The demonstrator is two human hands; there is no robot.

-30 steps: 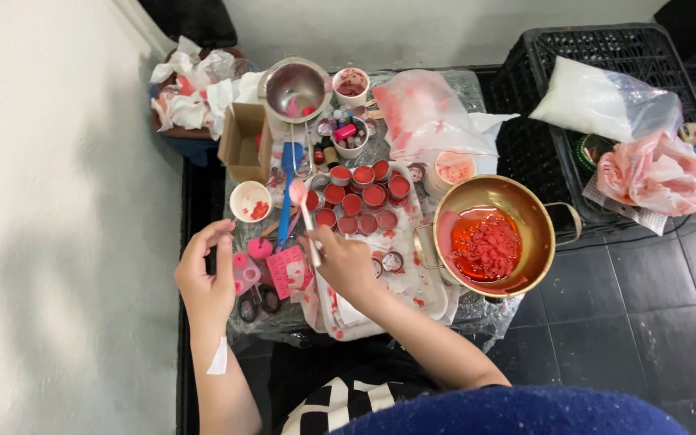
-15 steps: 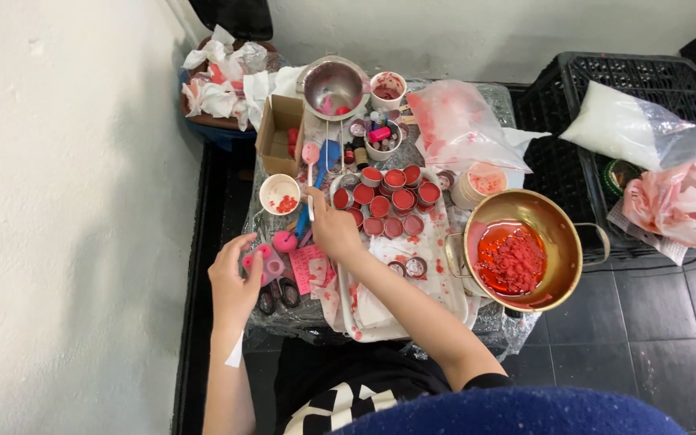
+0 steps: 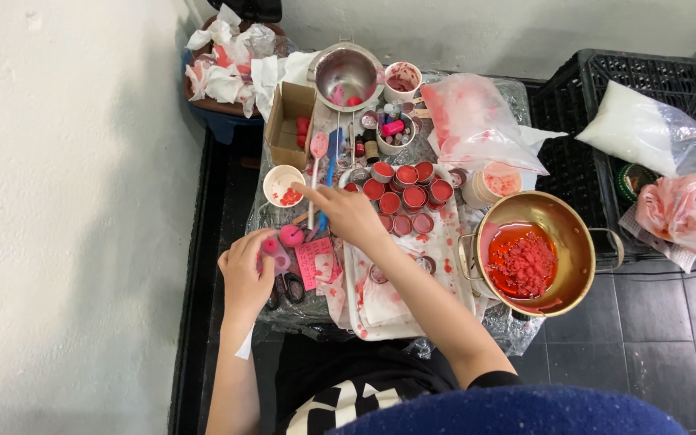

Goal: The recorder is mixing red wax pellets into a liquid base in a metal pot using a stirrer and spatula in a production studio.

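Observation:
My left hand [image 3: 245, 275] is closed around a small pink-capped bottle [image 3: 272, 251] at the near left of the table. Beside it lie a pink round lid [image 3: 292, 235] and a pink card [image 3: 316, 263]. My right hand [image 3: 350, 215] reaches across the table with its forefinger stretched out, the tip at the rim of a white cup [image 3: 282, 185] that holds red bits. I see nothing in that hand. Just right of it, several small round tins [image 3: 403, 196] filled with red wax stand on a stained white tray [image 3: 388, 298].
A brass pot [image 3: 535, 251] of red wax stands at the right. A steel bowl [image 3: 350, 74], a cardboard box [image 3: 292, 125], a pink spoon [image 3: 317, 149], a stained plastic bag [image 3: 477, 121] and crumpled tissues [image 3: 223, 68] crowd the back. Black crates [image 3: 606, 97] hold a white bag [image 3: 646, 133].
My right hand has stretched left, from over the tins to the white cup. My left hand has stayed near the pink bottle. The camera has shifted a little.

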